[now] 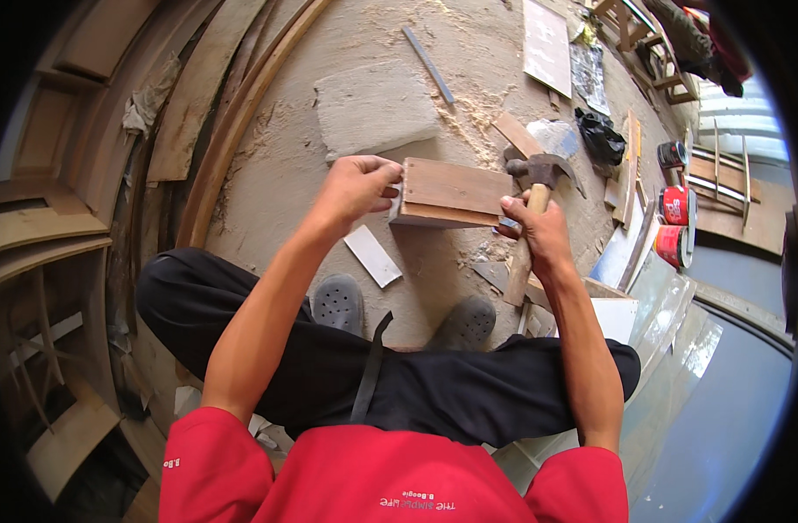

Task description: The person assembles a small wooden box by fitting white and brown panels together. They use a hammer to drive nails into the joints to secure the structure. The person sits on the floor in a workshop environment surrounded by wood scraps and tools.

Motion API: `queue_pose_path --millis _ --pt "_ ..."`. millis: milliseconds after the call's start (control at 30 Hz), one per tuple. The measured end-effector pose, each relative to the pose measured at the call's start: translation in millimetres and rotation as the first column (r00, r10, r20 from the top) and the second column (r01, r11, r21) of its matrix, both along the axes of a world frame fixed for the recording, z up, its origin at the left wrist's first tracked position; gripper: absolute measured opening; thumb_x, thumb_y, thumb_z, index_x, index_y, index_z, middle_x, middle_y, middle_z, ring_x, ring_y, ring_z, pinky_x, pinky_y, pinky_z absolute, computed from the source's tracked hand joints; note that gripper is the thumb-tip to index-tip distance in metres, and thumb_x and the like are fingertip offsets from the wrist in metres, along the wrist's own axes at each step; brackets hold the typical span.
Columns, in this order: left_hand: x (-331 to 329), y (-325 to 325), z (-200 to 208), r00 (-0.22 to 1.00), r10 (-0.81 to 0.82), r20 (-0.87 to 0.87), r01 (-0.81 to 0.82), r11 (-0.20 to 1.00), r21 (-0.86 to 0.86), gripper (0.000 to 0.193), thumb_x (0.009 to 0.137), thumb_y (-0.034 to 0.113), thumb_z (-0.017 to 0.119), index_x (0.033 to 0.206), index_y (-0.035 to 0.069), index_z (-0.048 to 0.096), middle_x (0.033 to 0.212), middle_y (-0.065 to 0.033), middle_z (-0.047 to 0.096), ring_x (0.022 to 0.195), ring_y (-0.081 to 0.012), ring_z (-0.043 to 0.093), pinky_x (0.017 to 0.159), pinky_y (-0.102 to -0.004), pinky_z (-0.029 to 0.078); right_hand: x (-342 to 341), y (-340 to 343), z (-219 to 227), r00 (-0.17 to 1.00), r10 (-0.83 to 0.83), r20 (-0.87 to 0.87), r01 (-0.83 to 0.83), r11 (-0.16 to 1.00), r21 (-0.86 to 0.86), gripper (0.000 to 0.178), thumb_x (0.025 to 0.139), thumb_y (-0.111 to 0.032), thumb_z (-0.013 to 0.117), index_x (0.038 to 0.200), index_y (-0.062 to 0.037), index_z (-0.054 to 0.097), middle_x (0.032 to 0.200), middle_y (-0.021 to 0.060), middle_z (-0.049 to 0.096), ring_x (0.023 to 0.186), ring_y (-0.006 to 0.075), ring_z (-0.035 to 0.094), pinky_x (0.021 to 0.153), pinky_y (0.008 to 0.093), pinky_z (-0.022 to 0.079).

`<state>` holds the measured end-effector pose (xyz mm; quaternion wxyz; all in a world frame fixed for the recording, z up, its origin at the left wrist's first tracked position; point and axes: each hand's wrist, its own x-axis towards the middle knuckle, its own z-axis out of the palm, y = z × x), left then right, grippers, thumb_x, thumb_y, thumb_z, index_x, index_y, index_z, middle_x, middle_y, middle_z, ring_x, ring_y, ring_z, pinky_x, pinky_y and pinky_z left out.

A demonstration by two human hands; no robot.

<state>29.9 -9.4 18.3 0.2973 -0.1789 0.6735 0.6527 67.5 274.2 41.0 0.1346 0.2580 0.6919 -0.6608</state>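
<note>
A small wooden box [456, 185], brown on top and pale along its lower side, is held up over the floor between my hands. My left hand [361, 187] is at its left end, fingers curled and pinched together against the edge; anything small between the fingertips is too hard to make out. My right hand [547, 231] grips a claw hammer [522, 248] by its wooden handle, the rusty head pointing away from me. The thumb and fingertips of that same hand also press on the box's right end.
Beyond the box lie a whitish slab [373, 109], a dark metal strip [428, 65] and wood shavings. A white offcut [373, 255] rests by my left shoe. Long planks [198, 96] line the left. Red cans [672, 246], a black bag [600, 137] and glass sheets [669, 305] are at right.
</note>
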Motion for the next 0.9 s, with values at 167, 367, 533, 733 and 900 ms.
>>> queue_pose_path --millis 167,367,533,733,900 --pt "15 -3 5 0.999 0.014 -0.036 -0.011 0.997 0.078 0.03 0.096 0.013 0.062 0.12 -0.002 0.069 0.109 -0.013 0.072 0.1 -0.0174 0.069 0.091 -0.0309 0.056 -4 -2 -1 1.0 0.014 0.025 -0.015 0.998 0.056 0.042 0.084 -0.015 0.081 0.108 0.0006 0.051 0.095 0.0098 0.061 0.086 0.0189 0.067 0.064 0.0311 0.061" --pt "23 -2 15 0.975 -0.077 -0.208 0.06 0.994 -0.086 0.03 0.092 0.015 0.069 0.115 -0.004 0.072 0.099 -0.0101 0.074 0.086 -0.0113 0.066 0.078 -0.0273 0.054 -1 3 -11 0.999 0.023 0.029 -0.024 0.999 0.03 0.042 0.086 -0.018 0.08 0.108 0.0008 0.05 0.093 0.0108 0.062 0.08 0.0177 0.065 0.066 0.0298 0.059" --pt "18 4 11 0.948 -0.077 -0.308 0.023 0.984 -0.175 0.03 0.09 0.02 0.075 0.105 -0.006 0.072 0.091 -0.0097 0.073 0.083 -0.0115 0.066 0.074 -0.0266 0.054 0 -4 -4 0.999 0.041 0.002 -0.041 0.998 0.036 0.038 0.088 -0.019 0.079 0.105 -0.0008 0.05 0.091 0.0091 0.061 0.079 0.0168 0.065 0.068 0.0298 0.059" --pt "12 9 -5 0.932 -0.028 -0.362 -0.032 0.987 -0.159 0.027 0.087 0.021 0.076 0.096 -0.004 0.072 0.085 -0.0117 0.073 0.077 -0.0145 0.068 0.07 -0.0294 0.056 -6 2 9 0.998 0.064 0.028 -0.065 0.996 0.055 0.035 0.093 -0.023 0.072 0.107 0.0014 0.053 0.094 0.0105 0.064 0.081 0.018 0.066 0.065 0.0306 0.059" --pt "10 7 5 0.909 -0.148 -0.39 0.002 0.937 -0.35 0.025 0.09 0.018 0.07 0.1 -0.004 0.072 0.087 -0.0144 0.073 0.078 -0.0172 0.07 0.072 -0.0306 0.056 -16 68 72 0.976 0.174 0.13 -0.202 0.947 0.25 0.041 0.092 -0.032 0.073 0.104 0.0052 0.058 0.086 0.0113 0.065 0.066 0.0166 0.066 0.054 0.0305 0.056"
